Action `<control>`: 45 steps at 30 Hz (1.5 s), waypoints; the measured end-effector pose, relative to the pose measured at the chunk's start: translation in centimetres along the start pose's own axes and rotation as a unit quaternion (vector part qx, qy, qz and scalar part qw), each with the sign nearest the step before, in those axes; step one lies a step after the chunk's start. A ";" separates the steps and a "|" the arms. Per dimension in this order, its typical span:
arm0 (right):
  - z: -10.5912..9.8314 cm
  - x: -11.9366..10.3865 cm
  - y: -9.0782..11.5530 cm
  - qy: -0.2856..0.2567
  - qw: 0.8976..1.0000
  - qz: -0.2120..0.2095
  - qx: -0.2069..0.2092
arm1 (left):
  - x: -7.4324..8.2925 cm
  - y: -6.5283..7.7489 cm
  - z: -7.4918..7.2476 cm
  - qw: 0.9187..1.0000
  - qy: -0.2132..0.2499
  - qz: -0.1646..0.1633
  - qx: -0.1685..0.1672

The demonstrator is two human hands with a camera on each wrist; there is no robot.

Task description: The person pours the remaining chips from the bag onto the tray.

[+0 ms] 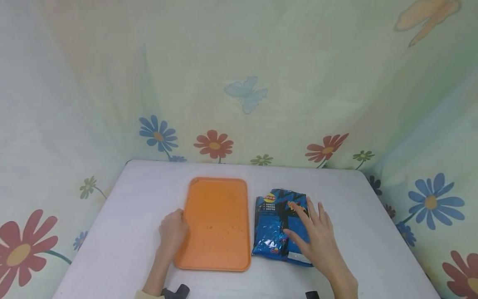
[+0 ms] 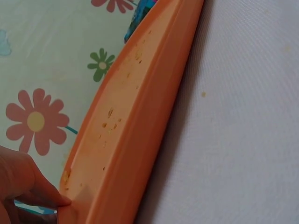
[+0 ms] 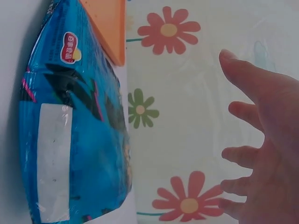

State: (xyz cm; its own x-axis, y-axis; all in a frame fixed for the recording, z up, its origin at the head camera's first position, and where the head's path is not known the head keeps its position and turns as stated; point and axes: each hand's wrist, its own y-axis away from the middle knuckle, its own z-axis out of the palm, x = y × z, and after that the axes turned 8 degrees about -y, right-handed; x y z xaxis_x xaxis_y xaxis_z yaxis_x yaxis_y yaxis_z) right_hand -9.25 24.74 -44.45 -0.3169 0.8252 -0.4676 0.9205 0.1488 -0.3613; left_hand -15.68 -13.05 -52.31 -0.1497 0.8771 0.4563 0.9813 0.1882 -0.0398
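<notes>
An orange tray lies on the white table, with small crumbs scattered on its bottom. My left hand grips the tray's left rim; the left wrist view shows the thumb and fingers pinching it near a corner. To the right of the tray, a blue and black snack bag lies flat, its foil shiny and crinkled. Above the bag's right side hovers my right hand, fingers spread. In the right wrist view, this hand is apart from the bag and holds nothing.
The white table extends around the tray and bag. Behind it and at both sides hangs a cloth printed with flowers and butterflies. Dark objects show at the near edge, by the left wrist and left of the right wrist.
</notes>
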 end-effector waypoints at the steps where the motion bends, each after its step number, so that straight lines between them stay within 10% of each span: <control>1: 0.0 0.2 0.1 -0.001 1.000 0.008 0.000 | 0.0 0.0 0.1 1.000 0.002 0.000 -0.001; 22: 2.1 3.6 3.3 0.011 0.973 0.217 -0.084 | -0.2 0.1 0.2 1.000 -0.003 0.010 0.001; 45: 4.6 4.2 4.2 -0.135 0.938 0.294 -0.123 | -0.3 0.0 0.6 1.000 -0.005 0.008 0.002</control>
State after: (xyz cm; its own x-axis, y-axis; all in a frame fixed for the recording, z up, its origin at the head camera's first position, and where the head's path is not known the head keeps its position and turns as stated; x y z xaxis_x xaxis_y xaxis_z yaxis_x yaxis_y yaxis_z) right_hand -7.73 26.29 -51.61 0.2464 0.6409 -0.7270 0.9687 -0.1400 0.2049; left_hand -15.69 -13.04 -53.02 -0.1355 0.8843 0.4469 0.9830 0.1763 -0.0507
